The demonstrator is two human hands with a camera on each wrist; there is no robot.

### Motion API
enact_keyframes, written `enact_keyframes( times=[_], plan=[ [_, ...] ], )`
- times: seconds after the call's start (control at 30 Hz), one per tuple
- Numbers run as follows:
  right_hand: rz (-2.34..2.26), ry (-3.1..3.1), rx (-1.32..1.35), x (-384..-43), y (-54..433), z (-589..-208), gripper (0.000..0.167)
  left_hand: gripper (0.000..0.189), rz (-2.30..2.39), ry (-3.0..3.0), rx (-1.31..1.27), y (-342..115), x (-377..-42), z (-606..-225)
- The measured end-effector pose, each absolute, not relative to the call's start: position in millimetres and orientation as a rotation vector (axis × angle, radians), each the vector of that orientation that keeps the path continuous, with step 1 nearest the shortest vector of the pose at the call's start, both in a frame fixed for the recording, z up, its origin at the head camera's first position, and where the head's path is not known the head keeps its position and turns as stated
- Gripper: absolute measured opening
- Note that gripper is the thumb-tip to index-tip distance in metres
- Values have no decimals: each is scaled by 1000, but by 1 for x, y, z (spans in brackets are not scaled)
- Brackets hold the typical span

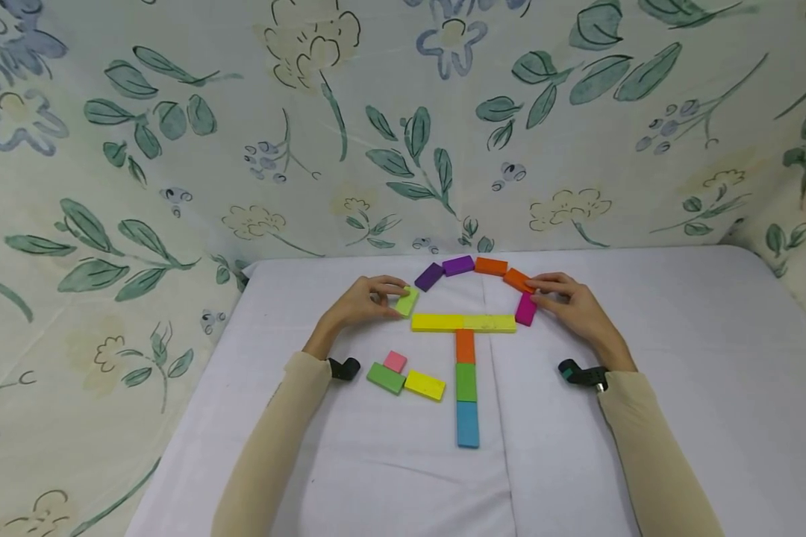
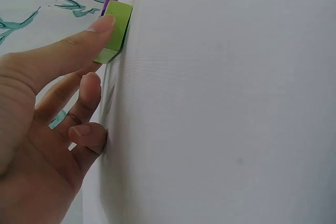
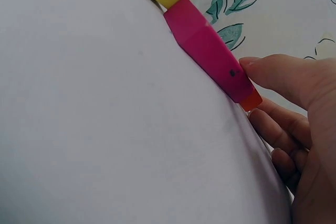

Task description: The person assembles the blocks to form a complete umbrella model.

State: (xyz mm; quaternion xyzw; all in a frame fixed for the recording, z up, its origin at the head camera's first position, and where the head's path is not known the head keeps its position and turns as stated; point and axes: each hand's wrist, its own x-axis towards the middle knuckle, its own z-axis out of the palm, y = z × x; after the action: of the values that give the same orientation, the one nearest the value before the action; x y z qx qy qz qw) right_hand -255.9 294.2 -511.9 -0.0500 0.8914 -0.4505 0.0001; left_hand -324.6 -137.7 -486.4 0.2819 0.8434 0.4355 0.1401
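Observation:
My left hand pinches a light green block at the left end of an arch of blocks; in the left wrist view the thumb lies along this block. On the opposite side, my right hand touches the arch. Its thumb rests against the magenta block, and its forefinger reaches the end of the orange block just above. Between them the arch runs through two purple blocks and another orange block. Two yellow blocks form a bar below.
A stem of orange, green and blue blocks runs down from the yellow bar. Left of it lie loose pink, green and yellow blocks on the white-covered table. A floral cloth hangs behind.

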Motion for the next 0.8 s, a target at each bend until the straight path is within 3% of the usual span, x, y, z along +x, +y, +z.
enact_keyframes(
  times=[0.47, 0.8],
  plan=[
    [-1399, 2792, -132, -256, 292, -511, 46, 46, 1254, 2481, 801, -133, -319, -491],
    [-1406, 2799, -143, -255, 293, -511, 45, 37, 1176, 2661, 681, -116, -327, -490]
  ],
)
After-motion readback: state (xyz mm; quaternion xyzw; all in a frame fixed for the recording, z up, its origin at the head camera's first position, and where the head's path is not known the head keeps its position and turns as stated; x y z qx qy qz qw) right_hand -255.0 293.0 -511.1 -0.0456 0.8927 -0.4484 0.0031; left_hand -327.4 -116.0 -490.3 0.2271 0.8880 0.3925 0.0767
